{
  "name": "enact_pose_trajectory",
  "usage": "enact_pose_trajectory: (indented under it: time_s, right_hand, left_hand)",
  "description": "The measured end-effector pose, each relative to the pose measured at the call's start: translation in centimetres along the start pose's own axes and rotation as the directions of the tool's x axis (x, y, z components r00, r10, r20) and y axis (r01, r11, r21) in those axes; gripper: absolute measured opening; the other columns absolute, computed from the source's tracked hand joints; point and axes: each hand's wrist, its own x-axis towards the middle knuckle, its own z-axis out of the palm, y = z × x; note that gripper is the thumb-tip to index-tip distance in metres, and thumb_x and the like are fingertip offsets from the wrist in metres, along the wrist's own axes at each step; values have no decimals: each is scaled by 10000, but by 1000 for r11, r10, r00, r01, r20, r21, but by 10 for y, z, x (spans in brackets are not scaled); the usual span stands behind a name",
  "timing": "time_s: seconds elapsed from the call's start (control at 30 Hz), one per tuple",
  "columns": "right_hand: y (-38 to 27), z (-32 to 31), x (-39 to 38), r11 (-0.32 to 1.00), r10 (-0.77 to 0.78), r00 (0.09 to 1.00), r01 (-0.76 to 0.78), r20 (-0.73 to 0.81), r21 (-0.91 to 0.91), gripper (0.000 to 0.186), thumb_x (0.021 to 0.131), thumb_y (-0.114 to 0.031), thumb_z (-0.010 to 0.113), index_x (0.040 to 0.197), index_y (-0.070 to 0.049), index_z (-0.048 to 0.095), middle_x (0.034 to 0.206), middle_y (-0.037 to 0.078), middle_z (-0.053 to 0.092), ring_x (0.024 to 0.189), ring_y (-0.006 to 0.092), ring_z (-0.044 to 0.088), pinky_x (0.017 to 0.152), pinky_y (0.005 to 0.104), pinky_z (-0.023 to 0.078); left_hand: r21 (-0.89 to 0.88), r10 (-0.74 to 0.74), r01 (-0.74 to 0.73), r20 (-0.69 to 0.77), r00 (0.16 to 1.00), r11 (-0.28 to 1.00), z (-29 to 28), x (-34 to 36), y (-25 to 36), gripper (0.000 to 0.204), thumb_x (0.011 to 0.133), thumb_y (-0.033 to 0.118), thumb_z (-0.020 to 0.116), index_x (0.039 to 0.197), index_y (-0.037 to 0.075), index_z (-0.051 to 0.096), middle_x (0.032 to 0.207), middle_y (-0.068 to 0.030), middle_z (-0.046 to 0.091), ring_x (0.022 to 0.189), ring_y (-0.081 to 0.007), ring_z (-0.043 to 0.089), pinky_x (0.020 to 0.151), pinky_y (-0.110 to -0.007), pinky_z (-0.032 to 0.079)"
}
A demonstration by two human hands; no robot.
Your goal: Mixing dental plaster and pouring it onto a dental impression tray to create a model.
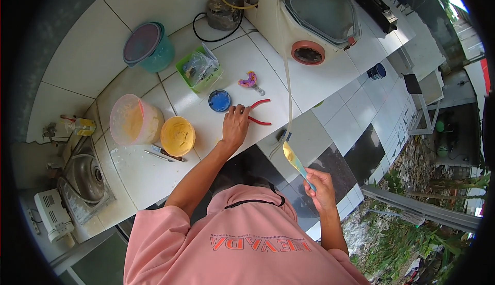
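Note:
My right hand [322, 189] grips the blue-green handle of a spatula [297, 164], raised past the counter's front edge. Pale yellow paste coats its blade. My left hand [236, 128] rests on the white tiled counter, fingers curled at the head of red-handled pliers [261, 122]; its fingertips are partly hidden. Just beyond that hand sits a round dish of blue material [219, 100]. An impression tray [249, 80] with pink and purple material lies farther back. To the left stands a yellow mixing bowl [178, 136] smeared with yellow paste.
Beside the bowl are a pink translucent tub [135, 120] and knife-like tools [164, 153]. Behind stand a green basket [200, 69] and a lidded teal bucket [148, 48]. A cabinet machine [309, 19] occupies the back right; its thin hose [289, 84] hangs over the edge. A sink [85, 179] is far left.

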Motion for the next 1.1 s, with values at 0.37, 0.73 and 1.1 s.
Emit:
enact_pose_trajectory:
  time_s: [0.37,0.73,1.1]
  right_hand:
    - [12,-14,-11,999,39,993,-35,-113,38,323,905,-54,545,1199,67,606,648,38,541,500,42,397,435,170,294]
    - [12,-6,16,999,46,998,-47,-45,-11,341,910,-74,532,1211,78,576,649,55,545,469,39,392,421,162,299]
    - [23,8,101,970,10,997,8,72,-241,310,922,-102,568,1195,37,615,670,12,547,512,27,398,450,165,297]
  left_hand:
    - [41,-161,179,-274,948,983,27,109,-4,699,658,268,832,1236,65,496,1125,-119,577,1035,-316,540,900,-483,381]
    - [-229,51,-28,93,994,973,-10,62,-28,709,727,63,715,1357,61,391,1096,-156,587,1051,-356,557,909,-469,417]
    - [-217,-148,143,-6,989,966,-56,-84,0,630,743,-37,656,1332,55,455,1203,-161,539,1140,-324,504,952,-426,432]
